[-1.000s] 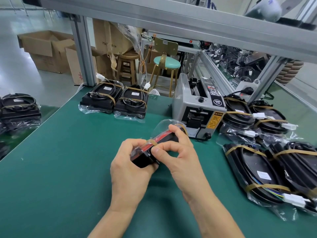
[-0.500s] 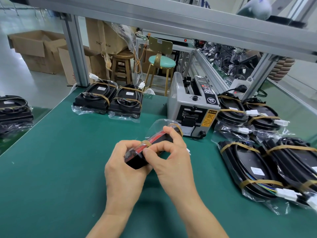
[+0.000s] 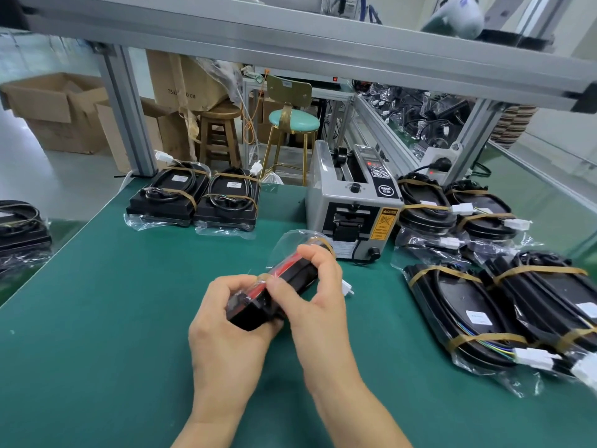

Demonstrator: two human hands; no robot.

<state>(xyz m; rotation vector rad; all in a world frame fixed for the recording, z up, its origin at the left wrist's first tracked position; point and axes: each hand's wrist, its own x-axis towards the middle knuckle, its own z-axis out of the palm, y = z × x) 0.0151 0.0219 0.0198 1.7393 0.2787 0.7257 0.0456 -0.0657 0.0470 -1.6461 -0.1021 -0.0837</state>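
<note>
Head view shows my left hand (image 3: 223,334) gripping the near end of the bagged black-and-red unit (image 3: 290,270), lifted over the middle of the tabletop (image 3: 113,318). My right hand (image 3: 316,305) pinches it at the rubber band (image 3: 263,279). I judge I am seating the band; next it needs sliding square. The long axis points far-right, toward the tape dispenser (image 3: 352,208).

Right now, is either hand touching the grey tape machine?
No, the left hand and right hand both grip the bagged black part.

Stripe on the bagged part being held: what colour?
The stripe on the bagged part is red; head view shows it.
</note>
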